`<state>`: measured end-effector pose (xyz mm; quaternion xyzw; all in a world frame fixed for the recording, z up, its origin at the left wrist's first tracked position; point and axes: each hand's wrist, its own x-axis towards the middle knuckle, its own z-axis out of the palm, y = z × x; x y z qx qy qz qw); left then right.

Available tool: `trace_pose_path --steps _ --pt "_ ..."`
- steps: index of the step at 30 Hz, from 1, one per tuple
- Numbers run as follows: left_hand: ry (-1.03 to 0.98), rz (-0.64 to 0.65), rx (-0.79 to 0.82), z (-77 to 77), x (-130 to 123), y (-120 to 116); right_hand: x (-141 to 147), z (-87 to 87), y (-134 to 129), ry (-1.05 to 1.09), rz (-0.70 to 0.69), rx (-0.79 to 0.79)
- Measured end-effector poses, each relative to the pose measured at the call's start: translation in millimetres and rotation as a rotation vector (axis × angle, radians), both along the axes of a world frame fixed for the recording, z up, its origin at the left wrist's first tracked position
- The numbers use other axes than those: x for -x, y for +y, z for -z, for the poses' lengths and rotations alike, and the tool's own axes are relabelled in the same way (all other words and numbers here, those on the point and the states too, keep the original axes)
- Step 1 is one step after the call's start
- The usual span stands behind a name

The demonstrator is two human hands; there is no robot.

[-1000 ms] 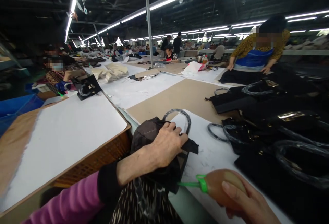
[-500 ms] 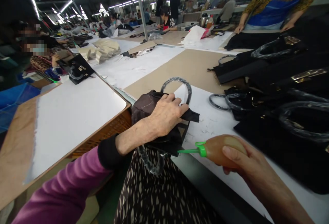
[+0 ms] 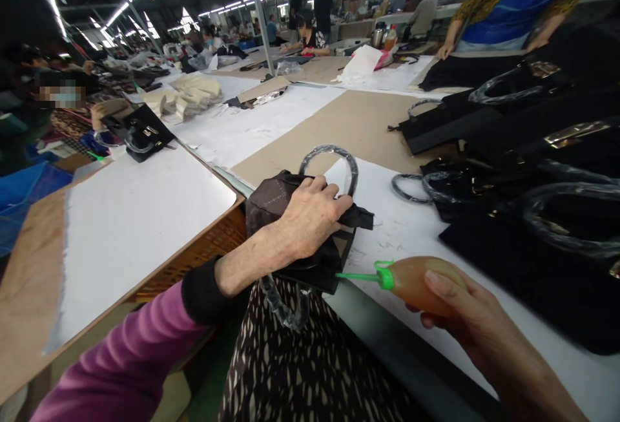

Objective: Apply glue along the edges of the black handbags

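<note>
The fingers of the left hand (image 3: 305,221) are bent over the edge of a black bag (image 3: 271,199), gripping its fabric. The fingers of the right hand (image 3: 465,302) are closed around a squeeze bottle (image 3: 421,280), the thumb lying along its near side.

The bottle is rounded and amber-brown, somewhat see-through, with a bright green cap (image 3: 385,278) and a long, thin green spout (image 3: 358,276). It lies on its side in the grip, the spout pointing left, its tip at the bag's lower corner; whether they touch, I cannot tell.

The bag sits at the near edge of the desk (image 3: 382,192), just above patterned clothing (image 3: 300,370). Soft, dark brown-black cloth bulges up at its left, crossed by a faint dotted line, while its lower part is flat and black. A black strip (image 3: 361,216) sticks out to the right beside the thumb. One curved handle (image 3: 354,173) in clear, shiny wrapping arches up beyond the knuckles; another wrapped handle (image 3: 278,305) hangs below.

To the right lies a heap of black bags (image 3: 523,273) with wrapped handles and gold-coloured fittings. Beyond, brown sheeting (image 3: 329,125) covers part of the desk.
</note>
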<state>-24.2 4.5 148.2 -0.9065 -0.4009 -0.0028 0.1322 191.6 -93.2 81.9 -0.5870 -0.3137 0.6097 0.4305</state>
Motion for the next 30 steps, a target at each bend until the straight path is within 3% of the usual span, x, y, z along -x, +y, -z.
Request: trace_pose_path --steps 5,11,17,30 --pt "0.000 0.005 0.015 -0.5 0 0 1 -1.7 -5 0.024 -0.089 0.030" --pt "0.004 0.004 0.024 0.2 0 -1 5 -7.5 -2 -0.045 -0.034 0.006" --pt "-0.019 0.011 0.001 1.3 0 0 5 -8.5 -6 -0.040 -0.100 0.034" --pt "-0.034 0.023 -0.023 2.3 1 -4 -5 -11.3 9 -0.390 -0.019 -0.130"
